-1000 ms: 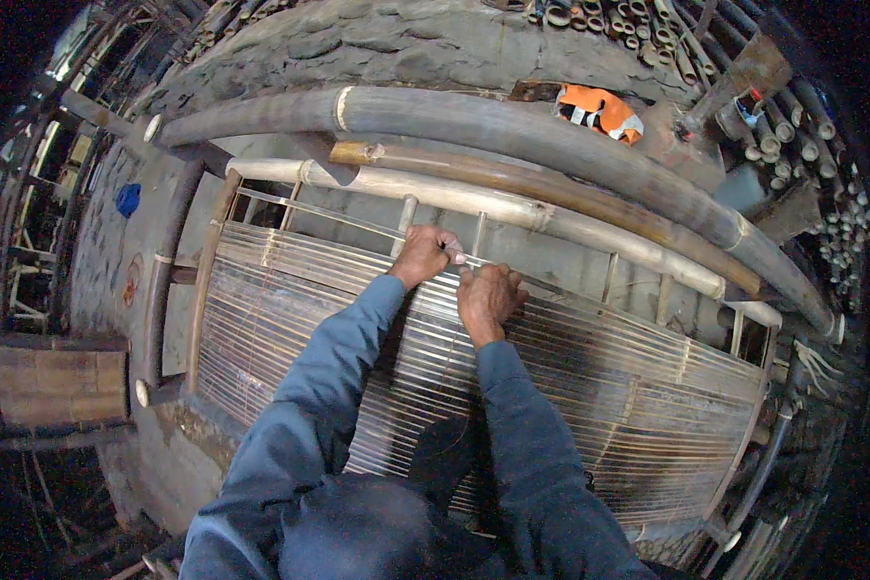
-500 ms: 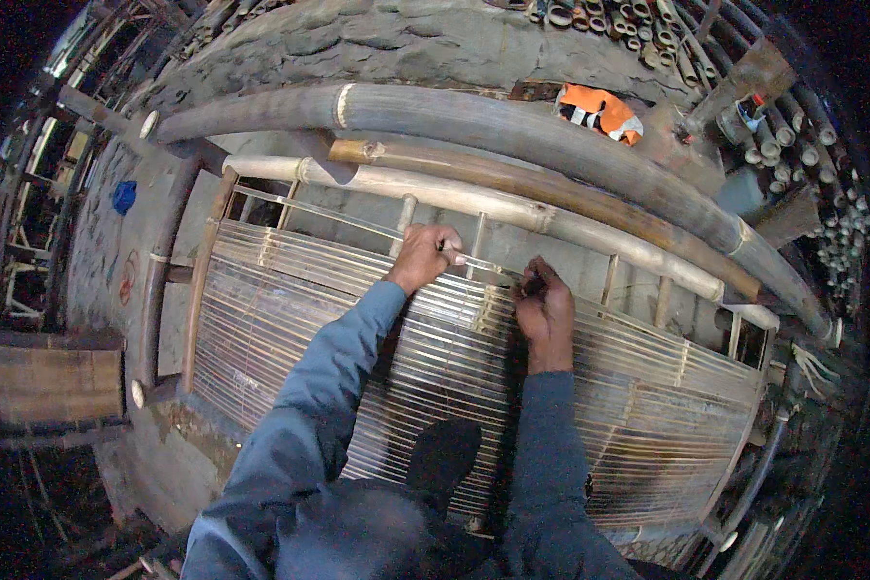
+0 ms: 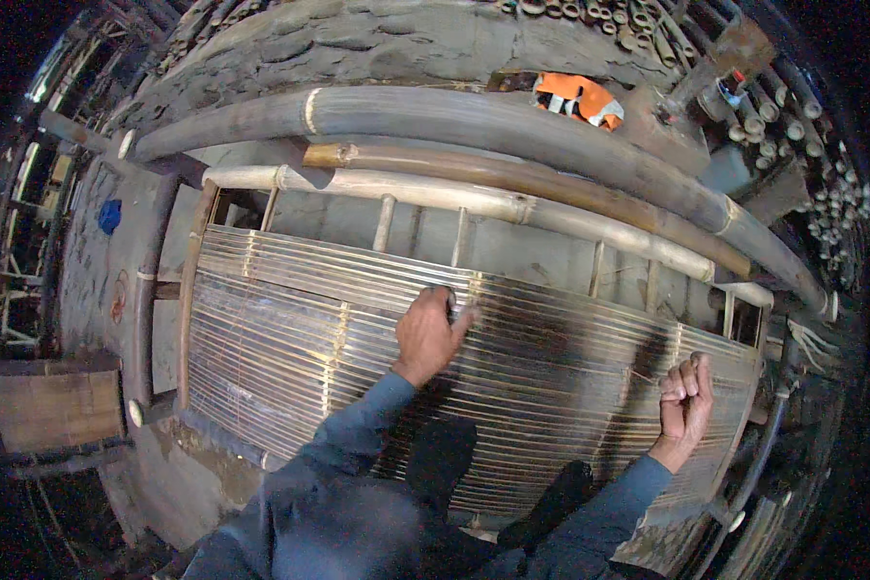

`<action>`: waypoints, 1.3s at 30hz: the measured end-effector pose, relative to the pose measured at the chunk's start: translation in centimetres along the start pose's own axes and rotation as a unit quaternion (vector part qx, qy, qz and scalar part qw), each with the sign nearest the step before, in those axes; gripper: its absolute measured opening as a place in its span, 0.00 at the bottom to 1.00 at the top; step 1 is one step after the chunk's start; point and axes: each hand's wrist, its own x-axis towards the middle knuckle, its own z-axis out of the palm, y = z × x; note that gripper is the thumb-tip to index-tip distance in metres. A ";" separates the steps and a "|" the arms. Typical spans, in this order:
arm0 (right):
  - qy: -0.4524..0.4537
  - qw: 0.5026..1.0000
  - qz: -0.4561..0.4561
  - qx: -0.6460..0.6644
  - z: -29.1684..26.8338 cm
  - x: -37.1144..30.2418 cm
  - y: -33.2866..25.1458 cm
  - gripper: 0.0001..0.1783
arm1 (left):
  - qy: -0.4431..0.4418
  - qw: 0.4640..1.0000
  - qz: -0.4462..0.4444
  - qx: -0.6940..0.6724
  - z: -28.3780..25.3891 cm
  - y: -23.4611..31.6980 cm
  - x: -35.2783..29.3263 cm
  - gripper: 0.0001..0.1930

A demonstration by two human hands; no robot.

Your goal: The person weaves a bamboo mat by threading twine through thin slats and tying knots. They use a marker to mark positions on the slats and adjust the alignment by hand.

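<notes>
A wide bamboo frame (image 3: pixel 191 290) lies below the person, filled from its left edge to its right edge with thin slats (image 3: pixel 541 387) set in close rows. The left hand (image 3: pixel 427 335) is over the slats near the middle of the frame's far edge, its fingers curled in and the thumb reaching out to the right; whether it pinches a slat or only rests there, I cannot tell. A pale binding (image 3: pixel 475 287) crosses the slats just beside that thumb.

The right hand (image 3: pixel 684 408) is well apart from it, over the slats toward the right edge, with the palm partly turned up and the fingers bent together; I cannot tell whether anything thin is between them.

A pale pole (image 3: pixel 435 190) runs along the far edge of the frame, joined to the slatted part by short sticks (image 3: pixel 461 237). Beyond it lie a brown pole (image 3: pixel 512 181) and a thick grey pole (image 3: pixel 512 121). An orange and grey cloth (image 3: pixel 590 100) is past the far edge, and a blue thing (image 3: pixel 109 216) lies beyond the left edge.
</notes>
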 end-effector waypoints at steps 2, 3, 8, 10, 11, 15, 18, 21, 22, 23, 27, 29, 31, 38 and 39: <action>0.039 0.984 0.027 -0.171 -1.7 -1.3 -0.2 0.12 | 0.004 0.999 0.019 0.047 0.3 1.2 -1.0 0.14; 0.055 0.965 0.042 -0.253 -2.3 -1.4 0.1 0.13 | -0.060 0.995 -0.027 0.079 0.6 1.0 -0.7 0.13; 0.179 0.671 -0.077 -0.716 -10.5 0.6 2.6 0.17 | -0.154 0.973 0.016 -0.171 1.3 -1.7 0.5 0.14; 0.199 0.644 -0.121 -0.728 -7.5 0.8 3.8 0.19 | -0.291 0.895 -0.007 -0.338 0.7 -1.0 -1.6 0.16; 0.231 0.608 -0.162 -0.742 -5.7 1.3 4.7 0.19 | -0.307 0.890 0.026 -0.335 0.4 0.0 -3.2 0.16; 0.077 0.695 -0.182 -0.691 5.8 3.4 9.1 0.14 | -0.335 0.901 0.082 -0.264 -1.3 0.9 -5.5 0.15; -0.111 0.671 -0.209 -0.703 8.6 7.8 15.0 0.12 | -0.377 0.895 0.225 -0.079 -3.5 0.4 -5.2 0.13; -0.242 0.633 -0.327 -0.658 8.7 11.9 20.0 0.16 | -0.454 0.842 0.285 0.062 -6.9 2.4 -4.3 0.14; -0.270 0.620 -0.225 -0.702 8.7 13.1 20.8 0.18 | -0.406 0.870 0.278 0.043 -7.5 2.7 -3.8 0.14; -0.297 0.598 -0.118 -0.735 9.2 14.3 21.7 0.19 | -0.356 0.895 0.267 0.024 -7.9 2.5 -3.4 0.14; -0.273 0.574 -0.152 -0.757 8.4 14.5 24.2 0.15 | -0.164 0.973 0.148 -0.072 -7.7 -0.1 -0.4 0.13; -0.235 0.545 -0.227 -0.772 8.3 13.9 25.0 0.13 | -0.070 0.990 0.119 -0.037 -6.0 -1.8 0.8 0.13; -0.226 0.510 -0.254 -0.790 9.3 13.5 25.0 0.13 | 0.000 0.987 0.149 0.056 -4.6 -2.4 1.8 0.12; -0.182 0.528 -0.286 -0.779 9.8 13.1 24.4 0.13 | -0.084 0.987 0.132 0.039 -1.9 -6.2 6.6 0.17; -0.157 0.551 -0.327 -0.751 9.8 12.7 24.5 0.16 | -0.108 0.987 0.119 -0.018 -2.0 -6.5 7.3 0.16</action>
